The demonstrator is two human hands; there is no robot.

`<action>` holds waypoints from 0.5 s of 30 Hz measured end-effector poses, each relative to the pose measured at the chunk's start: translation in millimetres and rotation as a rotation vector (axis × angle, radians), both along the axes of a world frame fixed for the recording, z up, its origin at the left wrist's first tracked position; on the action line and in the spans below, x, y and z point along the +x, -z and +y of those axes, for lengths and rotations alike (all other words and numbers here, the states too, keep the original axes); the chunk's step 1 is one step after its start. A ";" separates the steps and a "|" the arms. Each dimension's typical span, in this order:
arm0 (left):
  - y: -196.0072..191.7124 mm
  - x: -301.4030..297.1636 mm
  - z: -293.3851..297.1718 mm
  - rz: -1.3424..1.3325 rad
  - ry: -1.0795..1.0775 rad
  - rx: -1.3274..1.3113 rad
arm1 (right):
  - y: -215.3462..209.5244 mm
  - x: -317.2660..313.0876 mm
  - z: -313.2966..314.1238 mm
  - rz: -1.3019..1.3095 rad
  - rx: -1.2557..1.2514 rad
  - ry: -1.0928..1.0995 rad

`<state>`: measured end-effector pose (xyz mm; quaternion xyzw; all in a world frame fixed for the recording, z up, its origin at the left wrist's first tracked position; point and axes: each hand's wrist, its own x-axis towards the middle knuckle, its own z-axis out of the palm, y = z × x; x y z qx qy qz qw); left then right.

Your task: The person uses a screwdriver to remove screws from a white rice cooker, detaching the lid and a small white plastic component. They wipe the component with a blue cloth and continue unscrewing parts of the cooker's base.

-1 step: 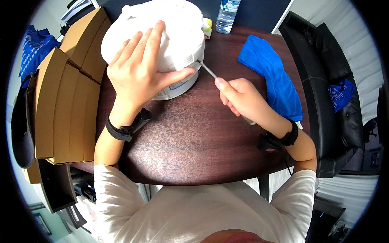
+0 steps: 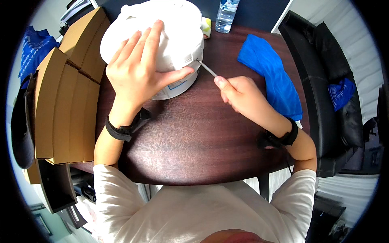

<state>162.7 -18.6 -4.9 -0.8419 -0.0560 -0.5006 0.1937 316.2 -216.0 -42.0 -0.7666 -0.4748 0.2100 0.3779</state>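
The tub (image 2: 184,20) stands at the far left of the tabletop (image 2: 194,137), beside the boxes (image 2: 60,105). The left hand (image 2: 135,67) is spread flat over its top, the fingers wide apart and gripping nothing. The right hand (image 2: 243,93) has its fingers closed around the tool (image 2: 208,68), thumb along it; the handle is hidden in the fist. The tip meets the tub's right side at the rim; how deep it sits, I cannot tell.

The likeliest trouble is a slip: the left thumb lies just beside the tip, so a hard push on a poor bite could jab it. Sideways force might also turn or slide the tub, since an open palm only bears down. Prying hard could crack the rim. A big shift might nudge the bottle (image 2: 226,17) at the far edge, and the right forearm could drag the cloth (image 2: 272,79).
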 end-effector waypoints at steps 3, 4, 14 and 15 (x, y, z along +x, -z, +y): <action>-0.2 -0.4 -0.6 -0.002 0.001 -0.002 | -3.7 0.4 -1.0 -0.791 0.129 0.104; -0.7 -0.9 -0.6 -0.001 0.000 -0.002 | -9.3 0.1 -1.6 -0.901 0.134 0.132; 0.3 -2.1 -0.4 0.008 0.002 -0.006 | -20.0 17.4 -7.3 -0.760 0.263 0.138; 0.4 -2.1 -0.3 0.008 -0.001 -0.004 | -18.7 17.1 -7.8 -0.581 0.232 0.132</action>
